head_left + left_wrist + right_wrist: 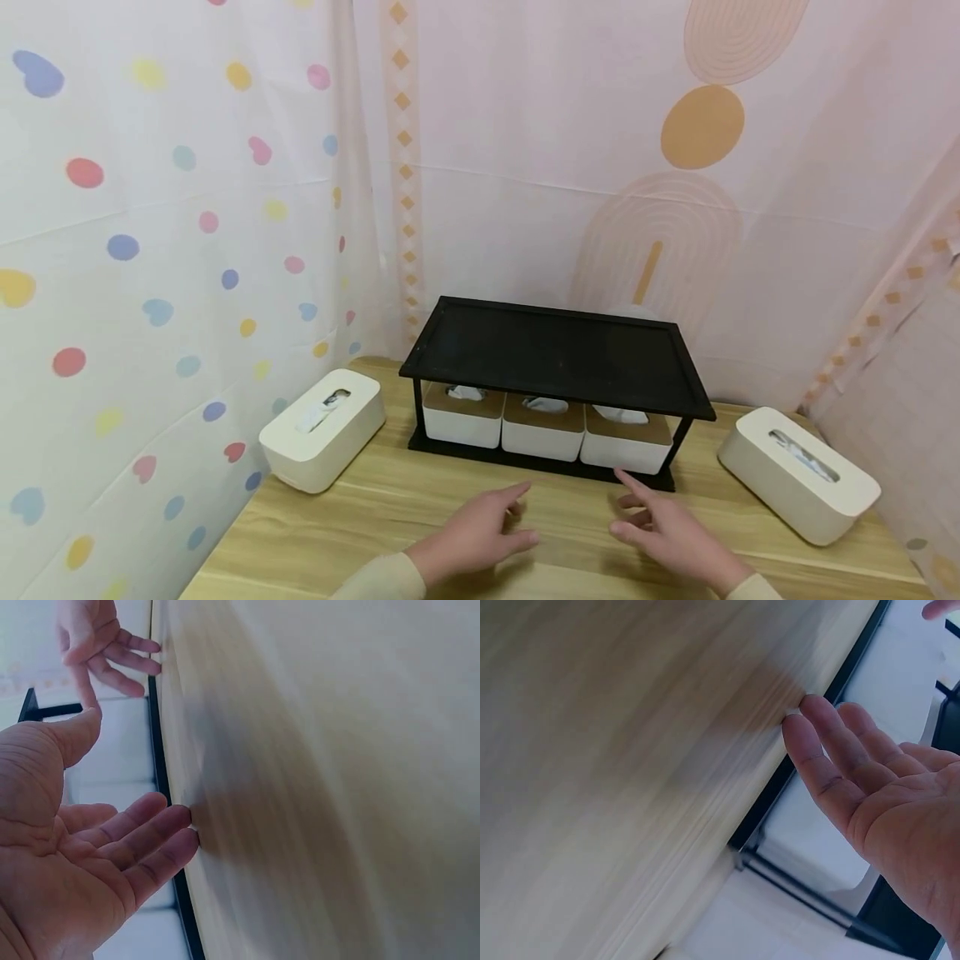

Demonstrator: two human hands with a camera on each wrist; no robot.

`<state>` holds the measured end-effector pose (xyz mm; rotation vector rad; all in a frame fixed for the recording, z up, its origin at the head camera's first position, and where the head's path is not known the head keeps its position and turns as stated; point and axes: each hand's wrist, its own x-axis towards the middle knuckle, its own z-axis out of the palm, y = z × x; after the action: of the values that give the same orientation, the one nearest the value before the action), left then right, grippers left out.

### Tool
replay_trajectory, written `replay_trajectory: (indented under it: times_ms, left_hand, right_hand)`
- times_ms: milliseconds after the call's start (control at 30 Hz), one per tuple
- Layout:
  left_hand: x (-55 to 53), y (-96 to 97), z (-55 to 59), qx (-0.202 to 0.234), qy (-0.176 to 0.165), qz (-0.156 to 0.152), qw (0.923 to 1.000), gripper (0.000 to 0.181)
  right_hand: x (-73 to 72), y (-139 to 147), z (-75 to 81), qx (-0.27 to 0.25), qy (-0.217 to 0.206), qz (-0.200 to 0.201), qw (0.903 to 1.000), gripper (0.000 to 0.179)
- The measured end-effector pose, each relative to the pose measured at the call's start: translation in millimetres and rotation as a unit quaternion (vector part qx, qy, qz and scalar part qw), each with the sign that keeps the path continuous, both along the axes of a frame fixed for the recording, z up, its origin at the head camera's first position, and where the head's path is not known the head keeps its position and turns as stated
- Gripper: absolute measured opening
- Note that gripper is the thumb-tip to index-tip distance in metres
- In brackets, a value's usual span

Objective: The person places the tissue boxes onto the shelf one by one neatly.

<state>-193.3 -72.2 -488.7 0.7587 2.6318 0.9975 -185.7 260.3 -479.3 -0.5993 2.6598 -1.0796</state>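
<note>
My left hand hovers low over the wooden table, just in front of a black two-level rack, its fingers loosely bent and nothing in its grasp. To its right, my right hand also holds nothing, the index finger pointing toward the rack's front edge. Three white tissue boxes with brown lids stand side by side on the rack's lower level: a left one, a middle one and a right one. White tissue shows in their lid openings. In the left wrist view, the left palm faces the camera.
A long white tissue box stands at the table's left, close to the dotted curtain. Another long white tissue box sits at the right. Behind the rack hangs a pale pink patterned curtain. Wooden tabletop lies under the hands.
</note>
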Motion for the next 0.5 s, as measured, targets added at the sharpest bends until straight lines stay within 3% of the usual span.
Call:
replay_trajectory:
  times_ms: [200,367,500]
  left_hand:
    - [4.5,-29.2,-1.5,0.034,-0.022,0.027,0.9988,0.075]
    - [9.0,-50.3,0.4,0.048,-0.016,0.05,0.9975,0.072]
    - [9.9,-64.7,2.1,0.032,0.035,0.097,0.9941,0.07]
  right_hand:
    - [-0.6,-15.8,1.0,-0.009,-0.003,0.022,0.9997,0.077]
    - [-2.0,-32.5,0.4,-0.016,-0.009,0.04,0.999,0.077]
    - [-4.0,-45.8,0.0,-0.026,-0.022,0.047,0.9983,0.078]
